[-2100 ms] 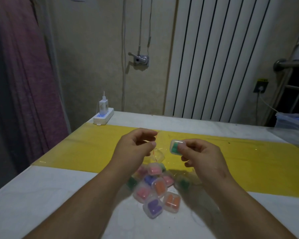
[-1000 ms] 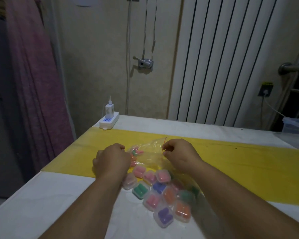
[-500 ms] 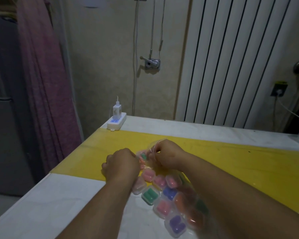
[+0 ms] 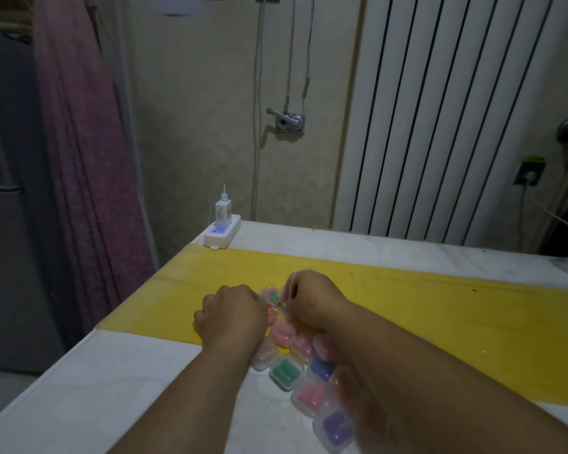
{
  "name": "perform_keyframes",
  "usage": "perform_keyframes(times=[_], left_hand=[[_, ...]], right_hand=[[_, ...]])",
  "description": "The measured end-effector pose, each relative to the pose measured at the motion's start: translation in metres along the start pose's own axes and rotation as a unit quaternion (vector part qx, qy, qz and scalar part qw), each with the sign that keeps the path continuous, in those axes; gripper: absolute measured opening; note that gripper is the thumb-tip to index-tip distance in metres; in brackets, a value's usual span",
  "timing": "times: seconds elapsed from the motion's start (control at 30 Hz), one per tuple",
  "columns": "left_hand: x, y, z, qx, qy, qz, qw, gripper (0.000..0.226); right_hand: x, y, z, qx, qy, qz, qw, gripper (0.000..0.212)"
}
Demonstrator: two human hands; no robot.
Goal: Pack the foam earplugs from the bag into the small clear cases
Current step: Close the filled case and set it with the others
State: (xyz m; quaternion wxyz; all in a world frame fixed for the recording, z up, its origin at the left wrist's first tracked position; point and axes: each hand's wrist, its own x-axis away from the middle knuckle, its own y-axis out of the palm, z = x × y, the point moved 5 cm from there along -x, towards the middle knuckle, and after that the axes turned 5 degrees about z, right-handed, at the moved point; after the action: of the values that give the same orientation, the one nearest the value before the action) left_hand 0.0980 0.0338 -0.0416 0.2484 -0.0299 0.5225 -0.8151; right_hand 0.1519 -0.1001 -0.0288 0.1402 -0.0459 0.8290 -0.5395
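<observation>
- Yellow strip [image 4: 440,306] crosses the white table [image 4: 79,388]; both hands work at its near edge, close together.
- Clear bag [image 4: 287,281] lies between them, loose earplugs [image 4: 271,296] inside; the right hand [image 4: 312,299] pinches its mouth, the left hand [image 4: 230,317] curls beside it, grip hidden.
- Best to hold the mouth wide and draw out one matching pair.
- Cases [image 4: 286,371] cluster just nearer, seemingly closed, each holding a coloured pair.
</observation>
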Motion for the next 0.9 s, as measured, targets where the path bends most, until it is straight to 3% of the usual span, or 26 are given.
perform_keyframes(times=[0.17, 0.27, 0.33, 0.43, 0.5, 0.6, 0.77, 0.9], left_hand=[[0.001, -0.001, 0.001, 0.046, -0.001, 0.009, 0.999, 0.021], [0.0, 0.001, 0.002, 0.141, 0.005, 0.016, 0.99, 0.01], [0.002, 0.0, 0.006, 0.239, 0.011, 0.019, 0.971, 0.007], [0.005, -0.004, 0.011, 0.358, -0.013, -0.001, 0.933, 0.01], [0.006, -0.006, 0.012, 0.42, -0.04, -0.016, 0.907, 0.013], [0.008, -0.008, 0.012, 0.461, -0.072, -0.029, 0.884, 0.019], [0.008, -0.003, 0.012, 0.531, -0.126, -0.064, 0.836, 0.027], [0.007, -0.004, 0.01, 0.549, -0.144, -0.069, 0.82, 0.037]], right_hand=[[0.001, -0.005, -0.003, -0.028, -0.003, 0.013, 1.0, 0.017], [0.002, -0.007, -0.005, -0.018, -0.002, 0.01, 1.0, 0.014], [0.001, -0.009, -0.003, -0.047, 0.007, 0.03, 0.998, 0.011], [0.0, -0.01, 0.002, -0.144, 0.018, 0.047, 0.988, 0.024], [0.001, -0.012, 0.002, -0.201, 0.02, 0.042, 0.978, 0.014], [0.005, -0.014, 0.004, -0.25, 0.029, 0.018, 0.968, 0.007], [0.01, -0.02, 0.008, -0.318, 0.055, 0.016, 0.946, 0.019], [0.019, -0.031, -0.001, -0.374, 0.036, -0.013, 0.927, 0.026]])
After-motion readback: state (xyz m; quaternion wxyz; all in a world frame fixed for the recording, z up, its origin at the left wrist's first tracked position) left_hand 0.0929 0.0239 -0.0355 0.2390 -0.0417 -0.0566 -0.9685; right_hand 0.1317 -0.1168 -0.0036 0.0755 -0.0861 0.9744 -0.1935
